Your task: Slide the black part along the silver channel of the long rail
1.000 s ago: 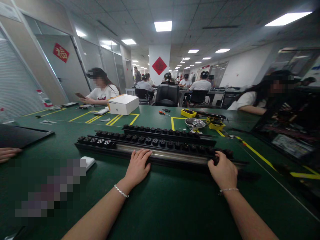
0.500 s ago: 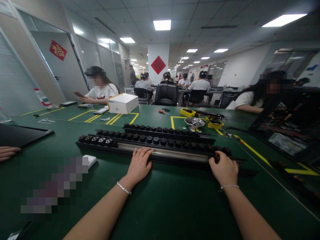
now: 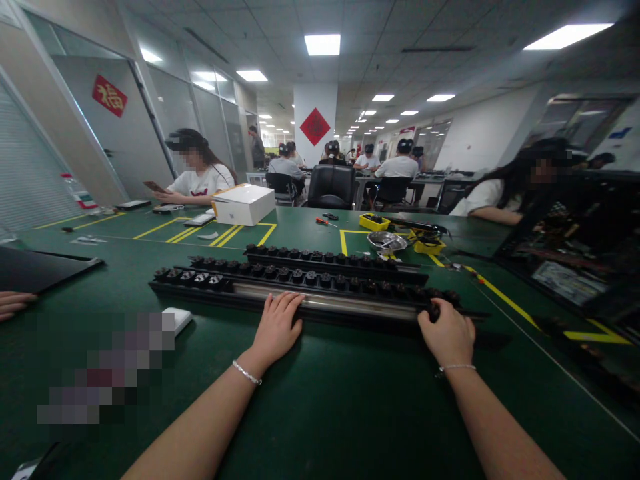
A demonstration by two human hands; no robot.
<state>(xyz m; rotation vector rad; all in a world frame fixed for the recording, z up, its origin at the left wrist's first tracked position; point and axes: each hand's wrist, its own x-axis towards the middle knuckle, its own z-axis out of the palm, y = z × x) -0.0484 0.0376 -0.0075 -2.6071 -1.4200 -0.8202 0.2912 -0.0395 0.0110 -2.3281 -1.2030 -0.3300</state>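
Across the green table lies a long black strip housing (image 3: 360, 309) with a shiny metallic inside. Several black socket-like modules (image 3: 200, 277) sit in its left end, a few with pale marks on top. My left hand (image 3: 278, 323) curls its fingers over the near wall at the middle, thumb low on the outer side. At the right end my right hand (image 3: 449, 330) pinches a small black module (image 3: 434, 309) between thumb and fingers; the hand hides part of it. Directly behind runs a row of similar modules (image 3: 310, 277), and a farther strip (image 3: 330, 259) carries more.
A metal bowl (image 3: 387, 241), yellow trays (image 3: 374, 221) and a screwdriver (image 3: 325, 221) lie toward the back. A white box (image 3: 244, 204) stands far left of centre. An open black case (image 3: 575, 253) is at right. Another person's hand (image 3: 16, 303) rests at the left edge.
The view has shifted slightly, moving the scene a little up and left. Both hands keep their places on the housing and the module.
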